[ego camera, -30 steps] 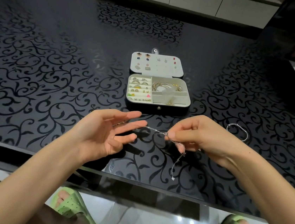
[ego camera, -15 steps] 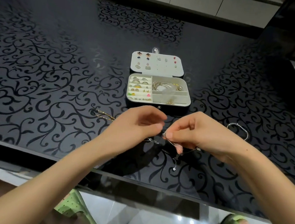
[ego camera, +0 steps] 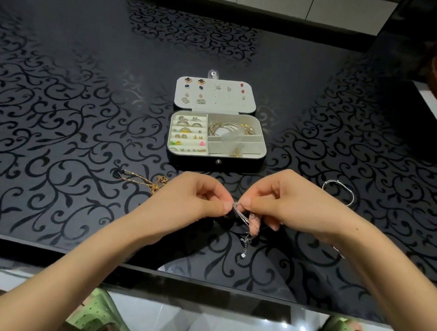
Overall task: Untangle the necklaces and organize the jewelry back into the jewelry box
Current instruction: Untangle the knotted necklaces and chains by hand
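Picking at the snarl in the silver necklace (ego camera: 244,218), to judge by both pinches. Keep the two grips small and close to the knot; draw sideways and gently, never hard, or risk tightening the tangle or snapping so fine a chain. Roll the links between thumb and forefinger to loosen, then feed the free end back through. Hold low over the worktop (ego camera: 53,119), so as to lose nothing on a slip. Let the tail with its small pendant (ego camera: 243,255) hang clear below the right fingers (ego camera: 246,201), away from the loops.

Left hand (ego camera: 194,200): curled in, left fingers (ego camera: 225,205) closed tip to tip on the chain at its upper end. Right hand (ego camera: 286,203): likewise curled, pinching the same chain just beside the left fingertips, nearly touching them; more chain draped over the lower right fingers, perhaps wound round one, though hard to tell.

Beyond both sets of fingers: jewelry box (ego camera: 199,160), open, lid (ego camera: 232,101) laid flat behind. Left of the left fingers, close against that hand: gold necklace (ego camera: 144,181), flat on the worktop, apart from the silver one. Well right of the right fingers: silver bangle (ego camera: 330,181), lying alone. Leave both until done straightening the silver chain, then coil into a free compartment.
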Demonstrator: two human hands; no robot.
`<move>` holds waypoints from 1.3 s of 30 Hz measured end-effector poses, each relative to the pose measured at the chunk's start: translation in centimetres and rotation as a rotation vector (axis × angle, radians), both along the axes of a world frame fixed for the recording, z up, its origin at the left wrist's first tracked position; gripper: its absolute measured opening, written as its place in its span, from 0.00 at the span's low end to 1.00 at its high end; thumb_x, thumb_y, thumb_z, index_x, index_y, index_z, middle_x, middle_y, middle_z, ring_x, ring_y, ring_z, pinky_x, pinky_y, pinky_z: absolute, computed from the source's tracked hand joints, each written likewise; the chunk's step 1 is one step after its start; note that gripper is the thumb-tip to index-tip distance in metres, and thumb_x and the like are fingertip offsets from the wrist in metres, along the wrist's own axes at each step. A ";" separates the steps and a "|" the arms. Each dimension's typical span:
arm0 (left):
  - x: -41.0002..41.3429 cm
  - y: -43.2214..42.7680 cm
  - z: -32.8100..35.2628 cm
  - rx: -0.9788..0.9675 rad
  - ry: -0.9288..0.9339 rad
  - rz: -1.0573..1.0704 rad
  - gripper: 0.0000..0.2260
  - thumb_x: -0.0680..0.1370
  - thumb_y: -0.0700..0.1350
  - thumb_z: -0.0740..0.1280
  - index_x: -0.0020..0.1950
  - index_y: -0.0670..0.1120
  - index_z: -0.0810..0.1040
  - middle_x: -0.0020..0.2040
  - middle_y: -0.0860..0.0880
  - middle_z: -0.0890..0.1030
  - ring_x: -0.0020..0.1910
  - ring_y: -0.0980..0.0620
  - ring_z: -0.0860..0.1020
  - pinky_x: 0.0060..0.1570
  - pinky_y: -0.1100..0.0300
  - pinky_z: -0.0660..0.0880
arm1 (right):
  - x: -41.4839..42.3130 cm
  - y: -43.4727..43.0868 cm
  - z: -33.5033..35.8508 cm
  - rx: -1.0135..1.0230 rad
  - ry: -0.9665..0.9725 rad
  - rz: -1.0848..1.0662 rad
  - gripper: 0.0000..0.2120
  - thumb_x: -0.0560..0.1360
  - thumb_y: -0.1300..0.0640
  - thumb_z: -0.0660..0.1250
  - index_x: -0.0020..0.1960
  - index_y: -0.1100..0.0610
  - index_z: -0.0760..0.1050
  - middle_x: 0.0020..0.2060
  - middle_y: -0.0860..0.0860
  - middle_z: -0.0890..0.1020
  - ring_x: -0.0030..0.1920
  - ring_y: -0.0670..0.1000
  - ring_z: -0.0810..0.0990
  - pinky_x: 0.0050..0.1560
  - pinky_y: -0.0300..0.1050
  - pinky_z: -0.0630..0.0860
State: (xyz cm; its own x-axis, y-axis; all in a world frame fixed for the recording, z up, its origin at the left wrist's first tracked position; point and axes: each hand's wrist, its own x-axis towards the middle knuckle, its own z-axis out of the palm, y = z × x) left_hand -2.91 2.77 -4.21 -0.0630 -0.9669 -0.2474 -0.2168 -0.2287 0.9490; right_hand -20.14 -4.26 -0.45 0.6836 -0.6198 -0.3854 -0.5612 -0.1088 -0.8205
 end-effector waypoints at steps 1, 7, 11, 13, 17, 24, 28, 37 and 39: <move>-0.1 -0.1 0.0 -0.005 -0.010 0.006 0.03 0.66 0.48 0.70 0.37 0.54 0.83 0.32 0.54 0.79 0.34 0.57 0.74 0.42 0.64 0.69 | 0.0 -0.1 0.0 -0.002 0.008 0.004 0.09 0.77 0.60 0.63 0.43 0.61 0.81 0.30 0.54 0.83 0.25 0.43 0.71 0.28 0.32 0.68; -0.4 -0.6 0.0 0.023 0.021 -0.013 0.02 0.65 0.47 0.70 0.35 0.52 0.82 0.31 0.52 0.77 0.32 0.57 0.72 0.40 0.63 0.66 | -0.3 -0.3 -0.8 -0.130 0.053 -0.006 0.09 0.77 0.55 0.63 0.42 0.55 0.80 0.29 0.50 0.83 0.26 0.42 0.72 0.31 0.34 0.69; -0.7 -0.7 0.0 0.071 0.096 -0.037 0.02 0.65 0.45 0.69 0.34 0.50 0.81 0.30 0.51 0.72 0.29 0.55 0.66 0.32 0.64 0.61 | -0.3 -0.1 -1.6 -0.540 0.149 -0.013 0.05 0.74 0.48 0.64 0.41 0.45 0.77 0.35 0.41 0.80 0.36 0.39 0.75 0.42 0.42 0.72; -0.7 -0.7 0.0 0.089 0.122 -0.020 0.02 0.65 0.45 0.69 0.33 0.50 0.81 0.29 0.52 0.72 0.29 0.57 0.67 0.32 0.64 0.62 | -0.2 0.4 -2.0 -0.715 0.137 -0.030 0.02 0.74 0.48 0.65 0.45 0.43 0.76 0.41 0.41 0.78 0.41 0.38 0.73 0.45 0.41 0.69; -0.7 -0.8 0.2 0.090 0.136 0.024 0.01 0.66 0.44 0.72 0.34 0.49 0.82 0.31 0.49 0.75 0.29 0.57 0.71 0.33 0.66 0.65 | -0.5 1.5 -2.6 -0.815 0.048 -0.142 0.10 0.71 0.45 0.60 0.42 0.48 0.77 0.39 0.42 0.78 0.44 0.46 0.74 0.46 0.44 0.71; -0.9 -0.8 0.4 0.036 0.092 0.097 0.10 0.69 0.35 0.71 0.32 0.48 0.83 0.30 0.48 0.79 0.28 0.58 0.73 0.30 0.67 0.69 | 0.0 2.4 -2.8 -0.777 0.064 -0.186 0.09 0.69 0.47 0.61 0.39 0.48 0.80 0.34 0.42 0.79 0.41 0.45 0.73 0.43 0.42 0.70; -1.3 -0.8 0.5 -0.002 0.036 0.117 0.08 0.68 0.35 0.72 0.32 0.47 0.83 0.30 0.49 0.79 0.29 0.58 0.75 0.31 0.67 0.71 | 0.4 2.6 -3.0 -0.923 0.063 -0.192 0.12 0.69 0.47 0.58 0.35 0.51 0.77 0.31 0.43 0.77 0.36 0.47 0.72 0.36 0.42 0.71; -1.7 -0.8 0.9 0.031 0.035 0.131 0.07 0.67 0.35 0.70 0.32 0.45 0.83 0.27 0.49 0.78 0.29 0.56 0.75 0.31 0.66 0.72 | 0.7 3.0 -3.3 -0.981 0.042 -0.236 0.07 0.66 0.53 0.62 0.32 0.54 0.72 0.29 0.45 0.73 0.33 0.48 0.69 0.31 0.35 0.64; -1.8 -0.7 1.0 0.042 0.010 0.151 0.06 0.68 0.36 0.70 0.32 0.46 0.83 0.27 0.48 0.78 0.30 0.54 0.74 0.31 0.65 0.69 | 0.6 3.1 -3.4 -0.894 -0.004 -0.273 0.05 0.65 0.55 0.64 0.32 0.53 0.73 0.29 0.45 0.73 0.34 0.47 0.70 0.34 0.33 0.65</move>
State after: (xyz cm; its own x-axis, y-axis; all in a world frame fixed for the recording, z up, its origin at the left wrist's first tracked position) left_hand -4.71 2.04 -3.26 0.0801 -0.9542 -0.2882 -0.1675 -0.2979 0.9398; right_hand -19.58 -1.18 -3.82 0.4706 -0.8246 0.3139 -0.6578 -0.5650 -0.4981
